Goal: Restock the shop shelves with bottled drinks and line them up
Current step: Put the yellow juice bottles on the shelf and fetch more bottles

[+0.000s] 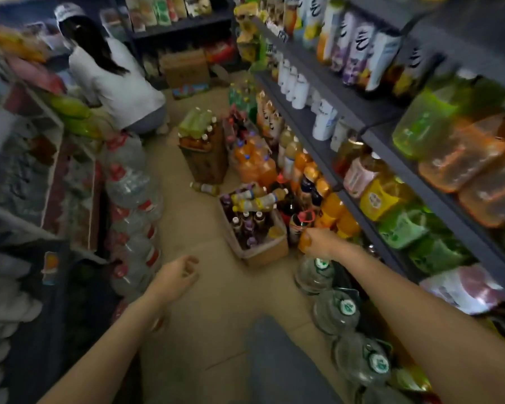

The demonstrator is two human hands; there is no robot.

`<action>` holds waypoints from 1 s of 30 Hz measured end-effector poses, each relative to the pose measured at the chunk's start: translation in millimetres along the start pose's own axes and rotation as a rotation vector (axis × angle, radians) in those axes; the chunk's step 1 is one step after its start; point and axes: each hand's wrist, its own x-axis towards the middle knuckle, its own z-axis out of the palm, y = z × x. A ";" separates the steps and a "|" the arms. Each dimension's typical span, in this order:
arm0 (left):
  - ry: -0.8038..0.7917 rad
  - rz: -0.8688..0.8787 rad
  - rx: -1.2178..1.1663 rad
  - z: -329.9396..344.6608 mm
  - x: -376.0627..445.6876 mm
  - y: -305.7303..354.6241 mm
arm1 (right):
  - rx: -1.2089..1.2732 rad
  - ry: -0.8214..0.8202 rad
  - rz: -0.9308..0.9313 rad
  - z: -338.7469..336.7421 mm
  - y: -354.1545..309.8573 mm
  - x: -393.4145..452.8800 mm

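Observation:
My right hand (318, 243) reaches low to the right and grips an orange drink bottle (303, 242) at the foot of the dark shelving (359, 118). Beside it stands a dark bottle with a red cap (299, 221). Just to the left, an open cardboard box (270, 247) on the floor holds several small bottles, with a few pale ones lying on top. My left hand (177, 275) hovers over the bare floor with loosely curled fingers and nothing in it. Orange bottles (333, 211) line the lowest shelf level.
Large water jugs stand along the floor on the right (337, 310) and are stacked on the left (131, 185). A second box of bottles (204, 158) stands farther down the aisle, a loose bottle (206, 188) lying near it. A person in white (114, 80) crouches at the far left shelves.

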 end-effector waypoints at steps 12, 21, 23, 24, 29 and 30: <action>-0.028 -0.069 -0.040 -122.1 246.6 -41.8 | 0.100 -0.028 0.032 -38.3 -120.8 247.7; -0.104 -0.029 -0.095 -178.4 491.4 -98.5 | 0.218 -0.028 0.176 -4.8 -181.4 473.5; -0.087 -0.092 -0.189 -171.9 550.8 -121.1 | 0.267 -0.018 0.174 15.1 -195.1 539.1; -0.091 -0.139 -0.270 -163.4 581.6 -135.0 | 0.287 -0.005 0.168 29.6 -198.4 575.4; -0.039 -0.285 -0.430 -95.8 734.2 -224.1 | 0.262 0.005 0.125 120.7 -196.3 756.5; -0.037 -0.290 -0.429 -78.6 759.4 -243.3 | 0.277 0.023 0.141 138.5 -194.2 788.6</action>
